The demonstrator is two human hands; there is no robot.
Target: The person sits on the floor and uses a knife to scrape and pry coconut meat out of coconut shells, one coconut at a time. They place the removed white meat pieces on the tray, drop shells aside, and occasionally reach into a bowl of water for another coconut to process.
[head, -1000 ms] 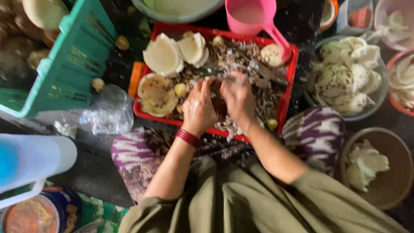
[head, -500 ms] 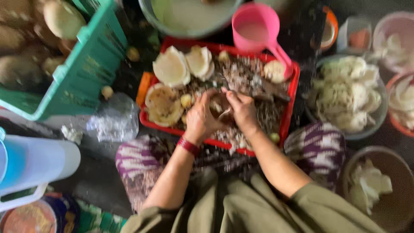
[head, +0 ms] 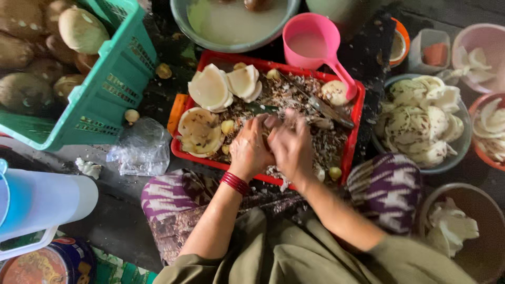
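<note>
My left hand, with red bangles on the wrist, and my right hand are pressed together over the red tray. They close around a small brown coconut piece that is mostly hidden and blurred. The tray holds white coconut halves, emptied shell cups and many brown scraps. A knife lies on the scraps just right of my hands.
A pink scoop rests on the tray's far edge, next to a bowl of milky water. At left stands a green crate of whole coconuts. Bowls of white coconut flesh stand right. A plastic bag and jug lie left.
My hands have closed more tightly together over the brown piece and it shows less. The view has drifted slightly, with the tray sitting lower in the picture.
</note>
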